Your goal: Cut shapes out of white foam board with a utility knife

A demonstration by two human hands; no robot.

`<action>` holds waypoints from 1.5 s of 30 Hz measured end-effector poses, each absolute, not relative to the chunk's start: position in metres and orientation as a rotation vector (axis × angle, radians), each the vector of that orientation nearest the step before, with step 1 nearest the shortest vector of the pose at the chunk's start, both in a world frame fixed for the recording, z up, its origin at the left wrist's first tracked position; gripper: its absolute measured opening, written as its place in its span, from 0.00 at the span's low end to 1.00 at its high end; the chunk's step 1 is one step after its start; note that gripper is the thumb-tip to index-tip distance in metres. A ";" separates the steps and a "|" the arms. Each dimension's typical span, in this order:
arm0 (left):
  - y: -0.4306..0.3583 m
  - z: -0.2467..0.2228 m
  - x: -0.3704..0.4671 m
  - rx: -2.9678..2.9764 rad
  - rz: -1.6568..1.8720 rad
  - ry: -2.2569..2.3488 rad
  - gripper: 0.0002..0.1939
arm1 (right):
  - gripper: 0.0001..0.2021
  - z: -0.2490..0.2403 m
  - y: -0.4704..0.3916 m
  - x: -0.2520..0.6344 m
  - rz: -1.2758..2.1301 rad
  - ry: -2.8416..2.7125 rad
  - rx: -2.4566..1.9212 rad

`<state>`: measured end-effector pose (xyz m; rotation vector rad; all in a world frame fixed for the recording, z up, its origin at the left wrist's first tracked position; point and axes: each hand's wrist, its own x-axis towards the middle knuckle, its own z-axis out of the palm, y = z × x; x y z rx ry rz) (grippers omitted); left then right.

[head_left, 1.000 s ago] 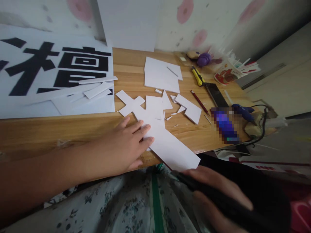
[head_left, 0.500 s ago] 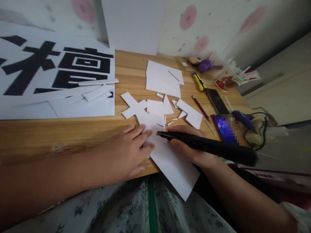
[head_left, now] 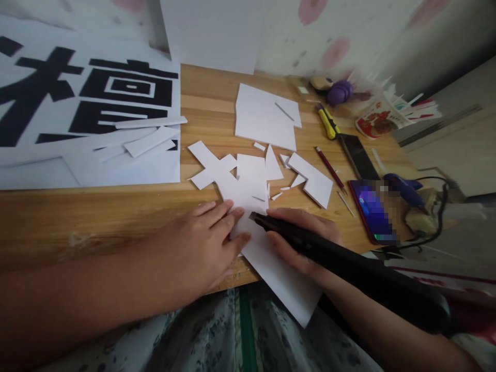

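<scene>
My left hand lies with its fingers spread, the fingertips resting on a long white board with a cross-shaped far end. My right hand is closed around a black cutter. The cutter's blade tip touches or hovers just over the board, right of my left fingertips. Under and behind the board lies another white piece. The board's near end sticks out past the table's front edge. Small white offcuts and an angular white piece lie behind my right hand.
A printed sheet with black characters and white strips covers the left of the wooden table. At the right are a yellow cutter, a pencil, a phone, a blue glue gun and a printed tub.
The view has shifted, so the right-hand objects appear farther right. The black cutter's rear end has swung lower and toward the right. Both hands remain at the board.
</scene>
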<state>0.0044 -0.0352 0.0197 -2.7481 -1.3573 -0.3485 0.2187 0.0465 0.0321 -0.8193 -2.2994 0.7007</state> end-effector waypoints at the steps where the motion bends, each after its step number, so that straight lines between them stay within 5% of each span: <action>1: -0.035 0.020 0.005 -2.746 -0.351 -1.358 0.20 | 0.10 0.032 0.046 0.219 0.699 -2.295 -0.824; 45: -0.038 0.016 0.006 -2.720 -0.338 -1.406 0.20 | 0.11 0.024 0.025 0.219 0.507 -2.331 -0.787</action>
